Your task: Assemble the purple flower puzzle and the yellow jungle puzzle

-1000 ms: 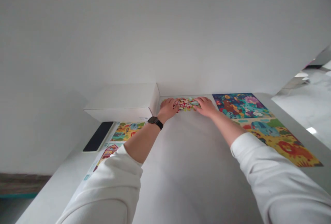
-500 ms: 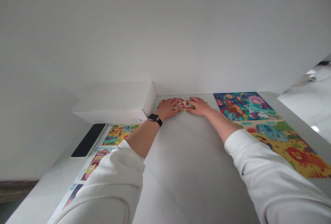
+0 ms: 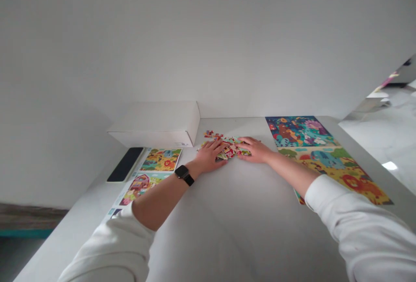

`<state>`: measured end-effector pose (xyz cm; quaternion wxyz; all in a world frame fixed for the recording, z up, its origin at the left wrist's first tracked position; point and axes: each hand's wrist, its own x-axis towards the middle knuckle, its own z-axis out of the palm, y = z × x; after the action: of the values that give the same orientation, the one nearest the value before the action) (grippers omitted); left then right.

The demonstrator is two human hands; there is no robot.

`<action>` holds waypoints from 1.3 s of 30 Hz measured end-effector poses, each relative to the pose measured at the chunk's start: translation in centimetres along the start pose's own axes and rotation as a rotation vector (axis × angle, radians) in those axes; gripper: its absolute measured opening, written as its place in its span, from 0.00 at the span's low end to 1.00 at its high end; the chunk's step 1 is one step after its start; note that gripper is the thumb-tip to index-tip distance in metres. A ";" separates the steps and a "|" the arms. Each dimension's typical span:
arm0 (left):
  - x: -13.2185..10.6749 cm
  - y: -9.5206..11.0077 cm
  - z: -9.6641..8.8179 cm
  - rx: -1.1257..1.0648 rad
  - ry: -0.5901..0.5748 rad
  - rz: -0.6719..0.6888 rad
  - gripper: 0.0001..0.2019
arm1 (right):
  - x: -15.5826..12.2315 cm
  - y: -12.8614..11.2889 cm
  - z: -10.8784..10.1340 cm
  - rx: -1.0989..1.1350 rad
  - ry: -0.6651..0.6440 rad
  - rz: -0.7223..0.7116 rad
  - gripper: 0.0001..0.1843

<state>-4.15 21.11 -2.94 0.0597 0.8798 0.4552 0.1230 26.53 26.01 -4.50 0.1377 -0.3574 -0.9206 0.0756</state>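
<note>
A loose heap of colourful jigsaw puzzle pieces [image 3: 230, 152] lies on the white table, partly hidden under my hands. My left hand [image 3: 210, 155], with a black watch on its wrist, rests palm down on the heap's left side, fingers spread. From the right, my right hand [image 3: 255, 149] lies flat on the pieces, its fingers stretched toward the left hand. A few red and yellow pieces show beyond the left fingertips. Neither hand grips a piece that I can see.
A white box [image 3: 156, 121] stands at the back left against the wall. Before it lie a dark phone-like slab [image 3: 126, 165] and a printed picture sheet [image 3: 160, 160]. On the right are an assembled sea-animal puzzle [image 3: 299, 131] and a yellow safari puzzle [image 3: 341, 173].
Both hands have drawn back from the wall toward me, sliding the puzzle pieces along. Several pieces now lie behind the left fingertips. The camera view has shifted too.
</note>
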 end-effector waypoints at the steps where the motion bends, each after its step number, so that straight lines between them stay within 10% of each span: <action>1: -0.5 0.2 -0.1 -0.003 -0.007 0.018 0.39 | -0.5 -0.3 0.1 0.004 0.009 -0.020 0.30; 6: 0.0 -0.7 -0.7 0.007 0.015 0.037 0.43 | -0.9 -1.0 0.2 0.000 0.085 -0.048 0.30; 11: 4.8 -3.1 -0.9 -0.043 0.173 -0.133 0.26 | 1.8 -1.5 -0.1 -0.021 0.117 0.039 0.29; 15: 7.3 -4.4 -0.6 -0.038 0.062 -0.284 0.23 | 3.7 -1.8 0.1 -0.053 0.020 0.129 0.31; 26: 0.8 -2.5 -0.4 -0.075 0.022 -0.059 0.29 | -0.8 -4.3 1.1 -0.014 0.043 0.063 0.30; 39: 3.7 0.0 -0.9 0.019 -0.134 -0.041 0.32 | -4.8 -3.0 -0.6 -0.047 0.050 0.368 0.32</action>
<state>-2.29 24.12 -1.51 0.0844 0.8770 0.4694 0.0581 28.20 20.63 -4.20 0.1359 -0.5248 -0.8374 0.0692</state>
